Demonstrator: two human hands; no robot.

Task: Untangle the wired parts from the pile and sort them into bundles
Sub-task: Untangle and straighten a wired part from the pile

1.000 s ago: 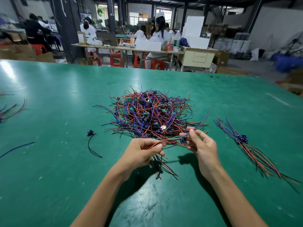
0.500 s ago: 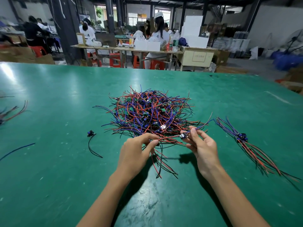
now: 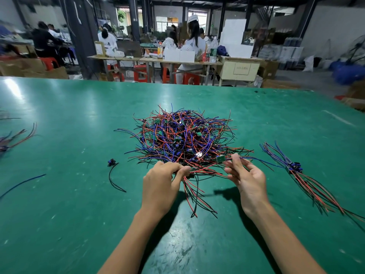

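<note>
A tangled pile (image 3: 183, 137) of red, blue and black wires with small green boards lies mid-table. My left hand (image 3: 162, 184) grips a small bundle of red and black wires (image 3: 194, 194) whose ends fan out toward me. My right hand (image 3: 246, 178) pinches one wired part (image 3: 220, 159) by its wire just beside the small green board; its blue wire trails right. A sorted bundle (image 3: 296, 169) of parts lies on the table to the right of that hand.
The green table (image 3: 79, 224) holds a lone part with a black wire (image 3: 112, 171) left of my hands, a loose blue wire (image 3: 21, 183) and another wire bundle (image 3: 11, 139) at the far left edge. People sit at benches beyond the table's far edge.
My right hand has drawn the wired part slightly up and to the right, away from my left hand. My left hand has turned knuckles-up and holds its bundle closer to the pile.
</note>
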